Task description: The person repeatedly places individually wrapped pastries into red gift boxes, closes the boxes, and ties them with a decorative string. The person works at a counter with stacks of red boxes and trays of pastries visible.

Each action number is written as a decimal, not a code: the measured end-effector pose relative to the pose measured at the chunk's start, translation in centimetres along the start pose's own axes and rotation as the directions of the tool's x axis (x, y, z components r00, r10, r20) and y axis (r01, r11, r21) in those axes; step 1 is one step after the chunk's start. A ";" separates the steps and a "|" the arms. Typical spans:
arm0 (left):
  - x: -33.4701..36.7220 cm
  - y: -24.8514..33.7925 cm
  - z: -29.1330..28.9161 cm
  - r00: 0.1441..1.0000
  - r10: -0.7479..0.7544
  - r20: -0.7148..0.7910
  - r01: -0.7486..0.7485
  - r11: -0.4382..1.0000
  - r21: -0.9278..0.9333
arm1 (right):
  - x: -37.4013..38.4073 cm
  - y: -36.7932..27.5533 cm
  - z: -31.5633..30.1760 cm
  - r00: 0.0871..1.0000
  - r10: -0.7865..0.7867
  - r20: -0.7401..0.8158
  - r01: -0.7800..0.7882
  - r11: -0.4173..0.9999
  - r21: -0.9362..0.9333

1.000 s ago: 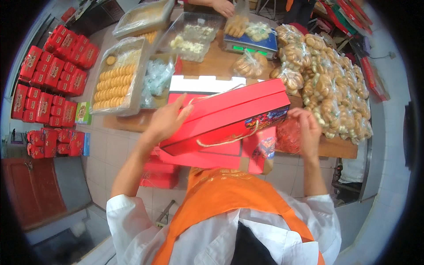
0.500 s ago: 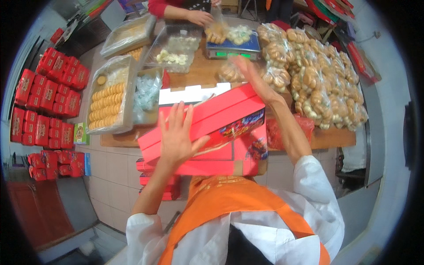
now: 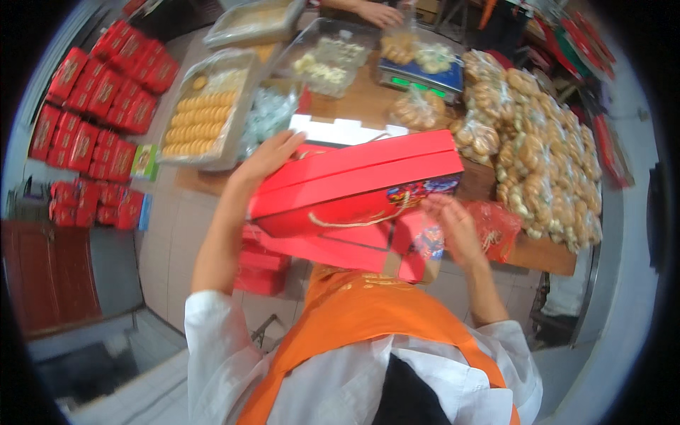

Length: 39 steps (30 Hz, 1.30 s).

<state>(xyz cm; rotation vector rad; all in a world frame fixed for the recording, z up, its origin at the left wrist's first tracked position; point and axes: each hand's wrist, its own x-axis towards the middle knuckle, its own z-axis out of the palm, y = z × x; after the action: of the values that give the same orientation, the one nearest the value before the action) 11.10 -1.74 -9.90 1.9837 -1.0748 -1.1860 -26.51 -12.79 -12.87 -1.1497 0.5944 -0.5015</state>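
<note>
A closed red gift box (image 3: pixel 361 173) with rope handles lies in front of me. One rope handle hangs along its near side, and a colourful printed patch shows near its right end. My left hand (image 3: pixel 273 154) is laid over the box's far left corner, fingers stretched out. At the near right corner my right hand (image 3: pixel 455 225) has its fingers bent against the box; their tips are partly hidden. Under the box is flat red cardboard (image 3: pixel 347 248) with a brown strip, at the table's near edge. White flaps (image 3: pixel 347 131) stick out behind the box.
A tray of round cookies (image 3: pixel 202 117) and a bin of small clear-blue packets (image 3: pixel 269 117) stand left. Bagged baked goods (image 3: pixel 545 149) are piled right. Behind are a blue scale (image 3: pixel 425 78) and another person's hand (image 3: pixel 379 14). Red boxes (image 3: pixel 99 85) are stacked at left.
My left hand has moved from the box's top to its far left corner. My right hand has come from the far right end to the near right corner. The box now lies less slanted.
</note>
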 end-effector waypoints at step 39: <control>-37.0 -18.9 -7.0 0.623 -0.217 -0.751 -0.007 0.959 -0.284 | 8.9 -2.2 35.5 0.455 0.232 0.860 -0.020 0.968 -0.251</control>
<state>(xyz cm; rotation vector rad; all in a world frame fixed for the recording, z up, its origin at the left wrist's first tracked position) 13.57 40.13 -6.08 2.0282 -0.3184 -0.3538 3.55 5.15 -2.14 -1.3666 -0.2222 0.3562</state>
